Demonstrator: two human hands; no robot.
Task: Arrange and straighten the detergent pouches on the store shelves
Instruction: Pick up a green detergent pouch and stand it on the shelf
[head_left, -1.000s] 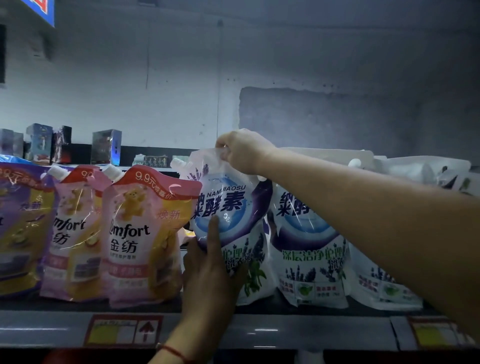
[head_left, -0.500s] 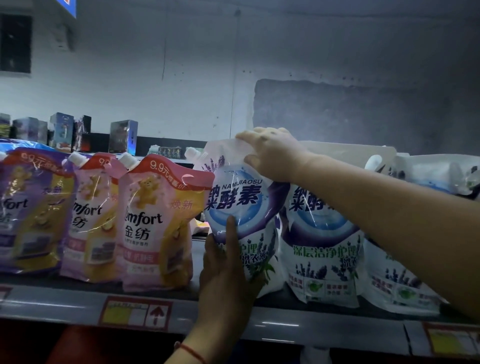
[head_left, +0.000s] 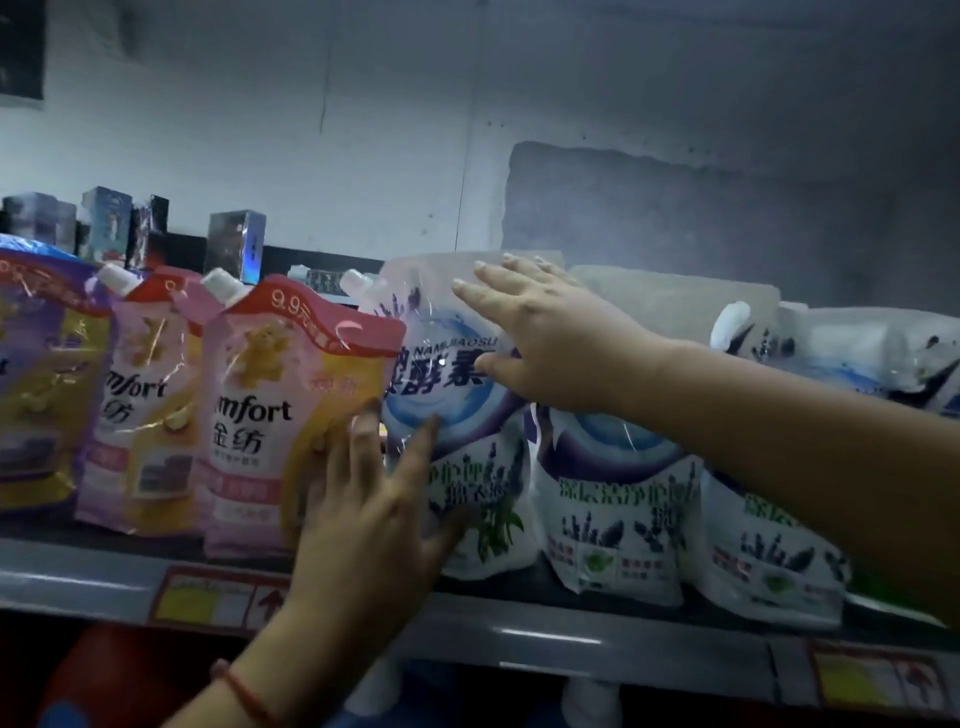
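Lavender pouch (head_left: 457, 467) upright at shelf (head_left: 571, 639) front edge, touching pink Comfort pouch (head_left: 270, 415) at 9 o'clock, white pouch (head_left: 613, 509) at 3, left hand (head_left: 374, 509) flat on lower face, right hand (head_left: 540, 343) flat on top, fingers spread.

Upright white-purple pouch (head_left: 457, 457) beside pink pouch (head_left: 260, 415)

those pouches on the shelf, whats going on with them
A person is tidying a row of detergent pouches on a store shelf. Both hands lie flat, fingers straight, on the front white and purple pouch: the right hand across its top, the left hand low on its left side. It stands upright beside a pink Comfort pouch, with more white pouches lined up to its right.
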